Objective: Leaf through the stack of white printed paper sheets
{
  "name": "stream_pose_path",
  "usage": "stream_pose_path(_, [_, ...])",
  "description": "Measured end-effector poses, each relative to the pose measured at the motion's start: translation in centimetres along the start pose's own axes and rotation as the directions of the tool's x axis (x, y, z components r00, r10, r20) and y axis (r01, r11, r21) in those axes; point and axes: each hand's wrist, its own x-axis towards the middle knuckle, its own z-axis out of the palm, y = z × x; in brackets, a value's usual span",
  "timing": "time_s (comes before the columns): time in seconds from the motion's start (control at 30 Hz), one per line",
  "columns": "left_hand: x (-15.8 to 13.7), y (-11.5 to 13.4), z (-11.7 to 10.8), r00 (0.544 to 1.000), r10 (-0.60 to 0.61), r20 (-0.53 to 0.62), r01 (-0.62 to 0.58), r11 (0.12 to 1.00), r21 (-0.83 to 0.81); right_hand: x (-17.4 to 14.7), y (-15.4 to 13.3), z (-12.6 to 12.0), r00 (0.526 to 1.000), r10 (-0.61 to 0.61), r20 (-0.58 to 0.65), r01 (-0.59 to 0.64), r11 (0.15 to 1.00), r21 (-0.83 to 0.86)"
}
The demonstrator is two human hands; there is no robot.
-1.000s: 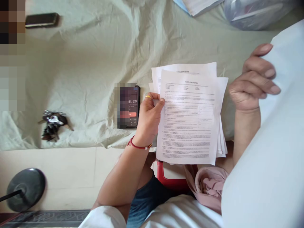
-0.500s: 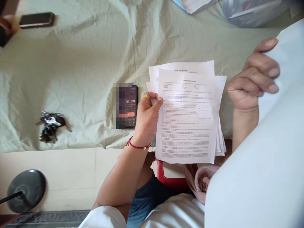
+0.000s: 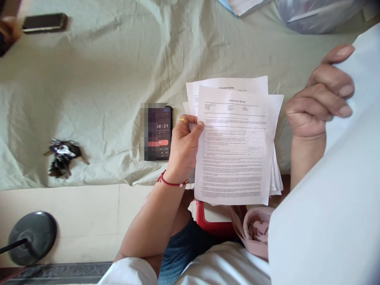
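- The left hand (image 3: 184,148) grips a stack of printed papers (image 3: 236,144) at its left edge; the thumb lies on the top page and the fingers are curled behind the stack.
- The stack is held up over the near edge of the table, in the middle of the scene; the pages are a little fanned out, so several corners show at the top and on the right side.
- The top page has the heading "OVERLEAF NOTES" and many lines of small text.
- The right hand (image 3: 322,99) is closed on a large white sheet (image 3: 329,198), which is lifted close to the camera and covers the near right part of the scene.
- The fingers of this hand wrap over the sheet's edge; the sheet is just beside the stack, on its right.
- A phone (image 3: 160,132) with a lit screen lies flat on the pale green cloth (image 3: 103,79), just left of the left hand.
- A bunch of keys (image 3: 62,156) lies further left, near the cloth's near edge.
- A second dark phone (image 3: 44,22) lies at the far left corner, next to another person's hand (image 3: 8,31).
- More papers (image 3: 246,6) and a clear plastic bag (image 3: 320,14) are at the far right.
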Motion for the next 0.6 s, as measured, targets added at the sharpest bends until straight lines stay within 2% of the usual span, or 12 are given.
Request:
stream_pose_path(0.07, [0.0, 0.0, 0.0, 1.0, 0.006, 0.005, -0.006, 1.0, 0.006, -0.1, 0.4, 0.6, 0.998, -0.033, -0.062, 0.029, 0.997, -0.074])
stream_pose_path(0.13, [0.0, 0.0, 0.0, 1.0, 0.005, -0.002, -0.005, 1.0, 0.003, 0.1, 0.5, 0.7, 0.996, -0.044, -0.071, 0.039, 0.997, -0.063])
stream_pose_path(0.2, [0.0, 0.0, 0.0, 1.0, -0.002, -0.012, 0.002, 1.0, -0.004, 0.4, 0.2, 0.0, 0.999, -0.022, -0.035, 0.023, 1.0, 0.007])
stream_pose_path(0.27, [0.0, 0.1, 0.0, 1.0, -0.004, -0.013, 0.004, 1.0, -0.001, 0.9, -0.5, -0.9, 0.994, 0.099, 0.048, -0.104, 0.989, 0.102])
stream_pose_path(0.3, [0.0, 0.1, 0.1, 1.0, -0.003, -0.012, 0.003, 1.0, 0.004, 1.0, -0.8, -1.3, 0.989, 0.105, 0.108, -0.123, 0.977, 0.172])
stream_pose_path(0.33, [0.0, 0.1, 0.0, 1.0, 0.0, -0.01, 0.0, 1.0, 0.009, 1.0, -0.9, -1.6, 0.986, 0.092, 0.139, -0.124, 0.962, 0.241])
stream_pose_path(0.43, [0.0, 0.0, -0.1, 1.0, 0.007, -0.001, -0.006, 1.0, 0.023, 0.0, -0.7, -1.0, 0.965, 0.194, 0.177, -0.251, 0.879, 0.405])
stream_pose_path(0.47, [0.0, -0.1, -0.1, 1.0, 0.01, 0.004, -0.011, 0.999, 0.032, -0.5, -0.3, -0.4, 0.963, 0.226, 0.149, -0.269, 0.85, 0.453])
stream_pose_path(0.53, [0.1, -0.1, -0.2, 1.0, 0.021, 0.013, -0.022, 0.998, 0.056, -1.5, 0.2, 0.8, 0.964, 0.242, 0.106, -0.26, 0.791, 0.553])
stream_pose_path(0.57, [0.1, -0.2, -0.2, 0.999, 0.026, 0.018, -0.027, 0.997, 0.066, -1.8, 0.4, 1.3, 0.975, 0.19, 0.117, -0.222, 0.769, 0.6])
stream_pose_path(0.6, [0.1, -0.2, -0.3, 0.999, 0.03, 0.022, -0.031, 0.997, 0.072, -1.9, 0.3, 1.6, 0.982, 0.187, 0.038, -0.167, 0.742, 0.65])
